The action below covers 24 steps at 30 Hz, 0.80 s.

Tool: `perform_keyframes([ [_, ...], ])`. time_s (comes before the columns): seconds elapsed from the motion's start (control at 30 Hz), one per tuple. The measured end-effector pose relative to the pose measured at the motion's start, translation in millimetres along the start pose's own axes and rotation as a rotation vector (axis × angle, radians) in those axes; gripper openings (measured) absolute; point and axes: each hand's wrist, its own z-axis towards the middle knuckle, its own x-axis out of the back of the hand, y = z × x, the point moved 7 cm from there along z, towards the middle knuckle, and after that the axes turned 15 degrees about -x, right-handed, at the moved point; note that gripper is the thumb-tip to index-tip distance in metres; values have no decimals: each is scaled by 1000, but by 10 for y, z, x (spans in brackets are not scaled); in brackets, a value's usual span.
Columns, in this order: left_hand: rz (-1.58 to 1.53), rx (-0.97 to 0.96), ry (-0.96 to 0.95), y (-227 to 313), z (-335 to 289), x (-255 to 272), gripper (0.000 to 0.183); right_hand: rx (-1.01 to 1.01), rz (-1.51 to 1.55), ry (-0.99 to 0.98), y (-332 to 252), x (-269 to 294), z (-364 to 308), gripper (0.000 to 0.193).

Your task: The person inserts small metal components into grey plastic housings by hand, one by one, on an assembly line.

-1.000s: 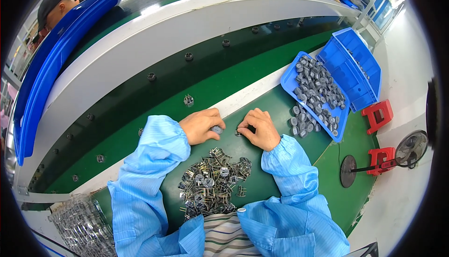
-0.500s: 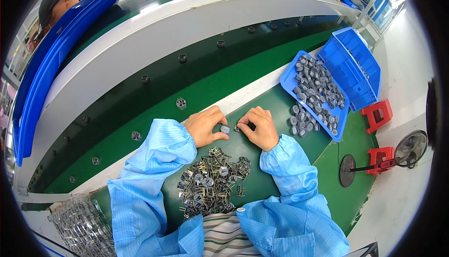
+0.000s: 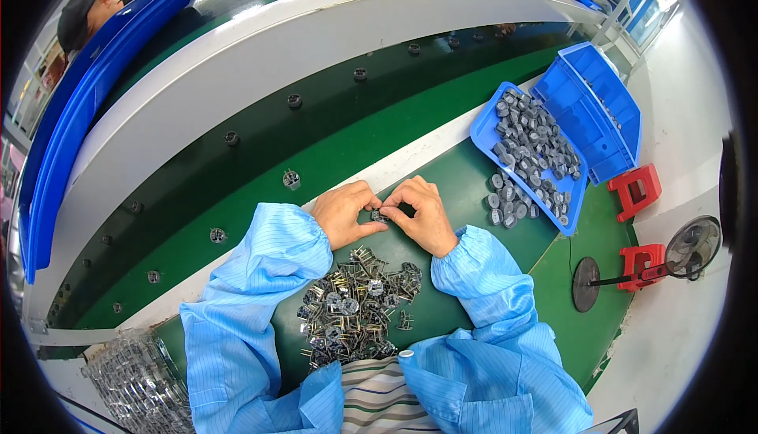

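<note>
My left hand (image 3: 345, 214) is closed on a small round grey plastic housing (image 3: 377, 215), pinched between thumb and forefinger. My right hand (image 3: 422, 217) meets it from the right; its thumb and fingers are pressed against the housing on a small pin insert, largely hidden by the fingertips. Just below both hands, a heap of black pin inserts with metal prongs (image 3: 347, 311) lies on the green worktop (image 3: 442, 308). One loose insert (image 3: 405, 321) rests at the heap's right side.
A blue tray of grey housings (image 3: 476, 127) tilts at the right, some spilled beside it, with a blue crate (image 3: 592, 110) behind. Ahead runs a green conveyor (image 3: 332, 157) carrying spaced parts. Clear plastic trays (image 3: 138, 379) stack lower left; a fan (image 3: 692, 248) and red stools (image 3: 636, 193) stand right.
My right hand has moved left, bringing its insert up against the housing in my left hand. Parts on the conveyor have shifted leftward.
</note>
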Motion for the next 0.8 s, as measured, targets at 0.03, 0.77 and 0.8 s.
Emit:
perform_keyframes([
  [0.03, 0, -8, 3, 4, 1, 4, 40, 28, -28, 22, -30, 0, -6, 15],
  [0.77, 582, 123, 239, -79, -8, 568, 55, -666, -723, 542, 687, 1309, -751, 60],
  [0.8, 538, 59, 179, 13, 32, 493, 65, -580, -713, 563, 734, 1312, -772, 60],
])
